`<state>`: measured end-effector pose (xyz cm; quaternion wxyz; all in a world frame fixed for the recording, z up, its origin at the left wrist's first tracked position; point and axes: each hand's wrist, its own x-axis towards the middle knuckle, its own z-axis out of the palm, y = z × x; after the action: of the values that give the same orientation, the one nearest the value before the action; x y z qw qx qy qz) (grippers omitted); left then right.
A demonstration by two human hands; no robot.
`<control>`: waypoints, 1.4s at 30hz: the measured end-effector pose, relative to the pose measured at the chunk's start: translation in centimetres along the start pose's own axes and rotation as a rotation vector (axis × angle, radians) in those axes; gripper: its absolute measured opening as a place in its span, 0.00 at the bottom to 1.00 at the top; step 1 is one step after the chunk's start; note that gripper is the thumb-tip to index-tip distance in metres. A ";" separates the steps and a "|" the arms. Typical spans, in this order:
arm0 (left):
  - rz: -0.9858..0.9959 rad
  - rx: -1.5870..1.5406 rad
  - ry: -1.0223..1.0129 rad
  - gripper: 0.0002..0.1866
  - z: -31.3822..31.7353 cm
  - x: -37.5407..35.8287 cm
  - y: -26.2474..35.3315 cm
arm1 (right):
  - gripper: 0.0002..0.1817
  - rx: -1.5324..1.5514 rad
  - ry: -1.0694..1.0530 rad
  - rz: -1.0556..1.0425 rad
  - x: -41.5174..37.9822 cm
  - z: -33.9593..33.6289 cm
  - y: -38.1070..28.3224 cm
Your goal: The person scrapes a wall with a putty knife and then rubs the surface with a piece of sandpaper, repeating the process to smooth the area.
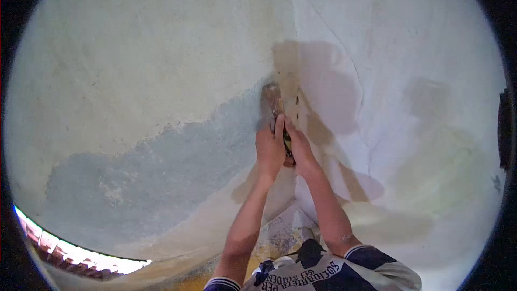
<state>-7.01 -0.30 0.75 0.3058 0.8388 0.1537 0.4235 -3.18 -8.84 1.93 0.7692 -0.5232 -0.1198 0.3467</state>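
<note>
Both hands are raised together at the wall, near the inside corner. My left hand [271, 148] is wrapped round the handle of a scraper-like tool [272, 97] with a wide, stained brownish blade. My right hand [299, 148] closes on the same handle from the right side. The blade points up and lies at or very near the wall, at the upper right end of a grey patch [177, 161]. Whether its edge touches the surface cannot be made out. The thumbs lie close together along the handle.
The cream left wall [161, 48] meets the whiter right wall [431, 37] at a vertical corner. A thin crack runs down the right wall. Shadows fall right of the hands. A bright opening [81, 256] shows at lower left, a dark object [504, 129] at the right edge.
</note>
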 end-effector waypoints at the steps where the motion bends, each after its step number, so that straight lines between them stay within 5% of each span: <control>1: -0.002 -0.006 -0.013 0.22 0.1 -1.4 -0.3 | 0.26 -0.041 0.025 -0.023 -0.7 -0.5 1.3; 4: -0.047 -0.121 -0.220 0.19 2.0 -9.2 -6.2 | 0.24 -0.110 0.022 -0.007 -2.4 -3.5 9.7; 7: -0.100 -0.053 -0.600 0.20 1.7 -19.9 -12.8 | 0.25 -0.310 -0.067 0.397 -6.1 -8.9 19.0; 8: -0.019 0.019 -0.664 0.20 1.2 -23.7 -14.7 | 0.24 -0.363 -0.108 0.193 -8.2 -11.2 23.8; 9: -0.320 -0.239 -0.705 0.19 -0.1 -26.5 -15.2 | 0.21 -0.496 0.065 0.324 -11.7 -10.1 22.8; 10: -0.633 -0.479 -0.664 0.20 -1.3 -29.3 -15.7 | 0.16 -0.436 0.183 0.293 -12.4 -13.3 29.9; 12: -0.638 -0.336 -0.651 0.23 -2.8 -36.0 -20.3 | 0.14 -0.208 0.032 0.338 -16.1 -16.7 32.9; 13: -0.983 -0.414 -0.649 0.24 -4.8 -37.0 -18.8 | 0.15 -0.135 0.103 0.275 -17.1 -17.7 35.0; 16: -1.297 -0.357 -0.604 0.21 -8.1 -38.2 -17.1 | 0.15 -0.072 0.247 0.152 -18.1 -18.5 37.7; 23: -1.192 -0.791 -0.334 0.17 -7.7 -34.3 -15.7 | 0.14 -0.407 0.195 0.021 -11.3 -13.4 21.2; 25: -1.173 -0.930 -0.172 0.16 -5.9 -31.1 -14.1 | 0.23 -0.498 0.223 -0.299 -8.4 -11.5 17.9; 28: -0.962 -0.963 -0.209 0.14 -4.6 -22.0 -7.6 | 0.34 -0.516 0.237 -0.560 -5.1 -9.6 13.0; 31: -0.731 -0.793 -0.271 0.16 -2.0 -16.1 -4.9 | 0.31 -0.390 0.166 -0.553 -2.8 -8.3 10.2; 34: -0.540 -0.723 -0.165 0.15 0.8 -12.3 -3.4 | 0.28 -0.055 -0.029 -0.270 -2.6 -8.5 8.5; 36: -0.442 -0.680 -0.059 0.14 3.1 -10.5 -2.4 | 0.30 -0.157 -0.132 -0.274 -2.3 -9.4 8.6; 39: -0.504 -0.559 -0.260 0.16 5.2 -10.4 -3.1 | 0.31 -0.285 -0.266 -0.335 -2.2 -10.6 10.0; 42: -0.436 -0.516 -0.220 0.14 6.2 -10.2 -3.5 | 0.29 -0.524 -0.411 -0.456 -1.7 -12.7 9.5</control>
<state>-8.05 -5.27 -10.61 0.6057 0.7219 0.1831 0.2801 -1.33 -17.13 -11.60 0.6269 -0.5815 -0.4685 0.2223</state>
